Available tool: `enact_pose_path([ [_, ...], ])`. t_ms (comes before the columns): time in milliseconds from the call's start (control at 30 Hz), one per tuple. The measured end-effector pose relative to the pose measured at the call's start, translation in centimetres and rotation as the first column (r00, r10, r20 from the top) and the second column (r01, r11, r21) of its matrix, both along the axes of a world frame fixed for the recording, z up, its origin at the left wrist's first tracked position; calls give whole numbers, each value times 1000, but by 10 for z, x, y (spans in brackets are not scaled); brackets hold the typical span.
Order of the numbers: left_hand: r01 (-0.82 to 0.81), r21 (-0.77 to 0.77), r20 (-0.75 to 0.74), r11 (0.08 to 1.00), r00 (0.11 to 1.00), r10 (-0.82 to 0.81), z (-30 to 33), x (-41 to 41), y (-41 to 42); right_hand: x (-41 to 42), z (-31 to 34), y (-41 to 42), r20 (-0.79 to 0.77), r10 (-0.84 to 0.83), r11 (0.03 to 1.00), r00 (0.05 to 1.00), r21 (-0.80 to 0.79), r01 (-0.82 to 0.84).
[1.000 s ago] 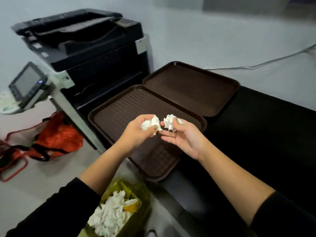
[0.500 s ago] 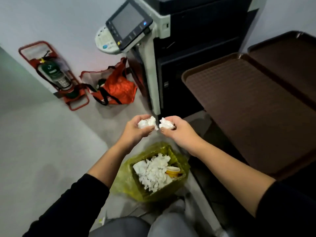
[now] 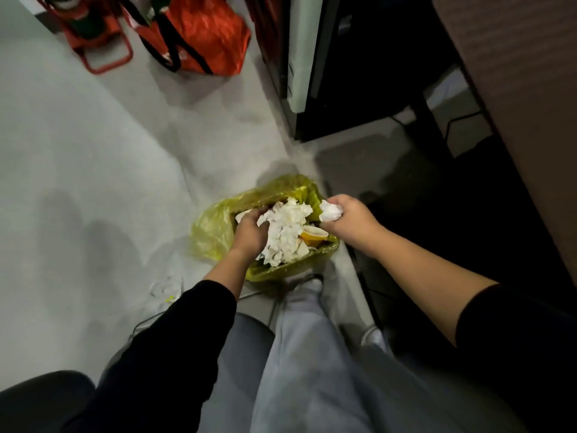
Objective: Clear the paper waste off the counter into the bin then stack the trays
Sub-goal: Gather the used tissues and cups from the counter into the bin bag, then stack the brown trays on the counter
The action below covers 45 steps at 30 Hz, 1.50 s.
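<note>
A bin lined with a yellow-green bag (image 3: 215, 226) stands on the floor in front of my knees, heaped with crumpled white paper (image 3: 287, 235) and a yellow cup (image 3: 313, 237). My left hand (image 3: 249, 231) is down inside the bin's mouth, fingers curled round a paper wad that touches the heap. My right hand (image 3: 354, 221) hovers over the bin's right rim and grips a second crumpled white wad (image 3: 330, 211). A brown tray (image 3: 524, 89) shows only as a blurred slab at the right edge.
The black and white printer base (image 3: 315, 73) stands just beyond the bin. An orange bag (image 3: 203, 32) and a red extinguisher stand (image 3: 93, 45) sit on the grey floor at top left. My grey-trousered legs (image 3: 312, 370) fill the bottom, with a black chair (image 3: 40, 398) at lower left.
I have turned from the trays and leaned down. Both hands dropped from in front of me to the bin; the left has gone into its mouth, the right is at its rim.
</note>
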<state>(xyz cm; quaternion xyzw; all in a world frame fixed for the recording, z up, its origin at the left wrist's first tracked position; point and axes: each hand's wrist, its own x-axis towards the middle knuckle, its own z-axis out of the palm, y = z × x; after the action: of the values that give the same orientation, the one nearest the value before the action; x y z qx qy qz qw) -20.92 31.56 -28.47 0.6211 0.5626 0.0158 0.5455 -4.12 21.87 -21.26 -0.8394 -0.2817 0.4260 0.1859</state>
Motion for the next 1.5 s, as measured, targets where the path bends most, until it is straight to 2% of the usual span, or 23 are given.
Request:
enact_pose_path([
  [133, 161, 89, -133, 983, 980, -149, -17, -10, 3, 4, -22, -5, 15, 6, 998, 1000, -63, -5],
  [233, 310, 170, -265, 935, 929, -260, -22, -20, 7, 1, -34, -2, 36, 15, 997, 999, -82, -12],
  [367, 414, 228, -374, 882, 873, -313, -15, -34, 8, -11, -43, 16, 17, 38, 996, 999, -81, -37],
  [467, 438, 243, -391, 866, 861, -325, -10, -39, 8, -18, -44, 24, -34, 98, 990, 995, -94, -101],
  [667, 451, 236, -381, 860, 858, -346, 1, -37, 14, -13, -34, 18, 41, 180, 968, 983, -185, -170],
  [767, 458, 243, -361, 855, 861, -358, 12, -30, 18, -8, -20, 17, 105, 202, 969, 974, -169, -183],
  [933, 447, 324, -269, 834, 889, -372, 48, -5, 28, -9, 19, 30, 184, 218, 976, 958, -45, -213],
  [1167, 326, 495, -26, 805, 932, -361, 118, 51, 46, 8, 104, 43, 342, 142, 959, 929, 184, -214],
  [1300, 196, 322, 221, 926, 936, -275, 162, 98, 36, 31, 158, 31, 434, 9, 922, 901, 346, -175],
  [1400, 118, 263, 352, 957, 912, -209, 191, 133, 19, 56, 188, 10, 475, -86, 890, 876, 431, -146],
  [1500, 118, 97, 443, 988, 884, -149, 215, 167, -13, 81, 208, -22, 492, -167, 870, 854, 482, -107],
])
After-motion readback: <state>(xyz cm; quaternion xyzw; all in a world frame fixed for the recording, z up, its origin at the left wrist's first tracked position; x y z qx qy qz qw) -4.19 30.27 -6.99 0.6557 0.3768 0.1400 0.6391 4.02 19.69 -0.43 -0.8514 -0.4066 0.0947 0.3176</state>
